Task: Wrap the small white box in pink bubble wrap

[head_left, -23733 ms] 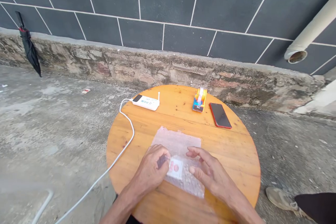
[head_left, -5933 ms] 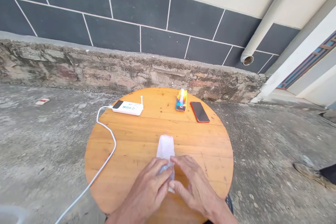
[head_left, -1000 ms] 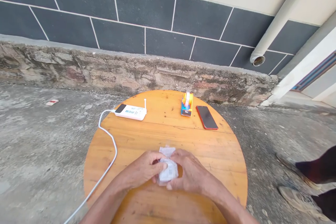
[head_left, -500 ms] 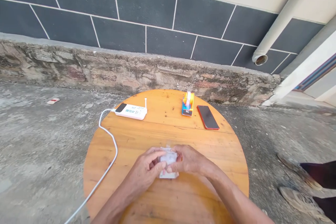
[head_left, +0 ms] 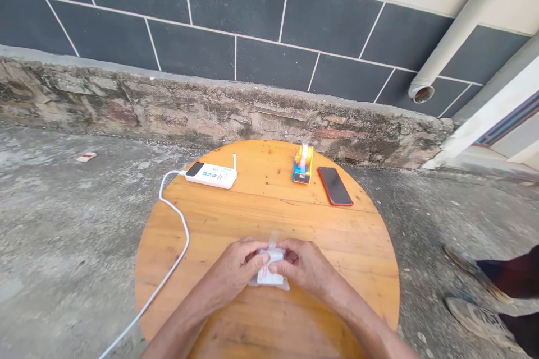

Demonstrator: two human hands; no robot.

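Near the front of the round wooden table (head_left: 236,216), a small white packet in clear plastic wrap (head_left: 269,276) lies between my hands. It bears a small reddish mark, and a clear strip or flap stands up from its far edge. My left hand (head_left: 240,266) pinches the packet's left side, thumb on top. On the right side my right hand (head_left: 301,261) grips it the same way, fingers curled at the far edge. The fingertips underneath are hidden.
A white power-bank-like device (head_left: 213,175) with a white cable (head_left: 185,235) lies back left. At the back right stand a yellow-and-blue tape dispenser (head_left: 302,165) and a red-edged phone (head_left: 335,186). Another person's shoes (head_left: 482,320) show on the ground at right.
My hands have shifted slightly on the packet and its plastic now spreads flatter at the near edge. The clear strip at the far edge stands out more. The view has tilted a little.
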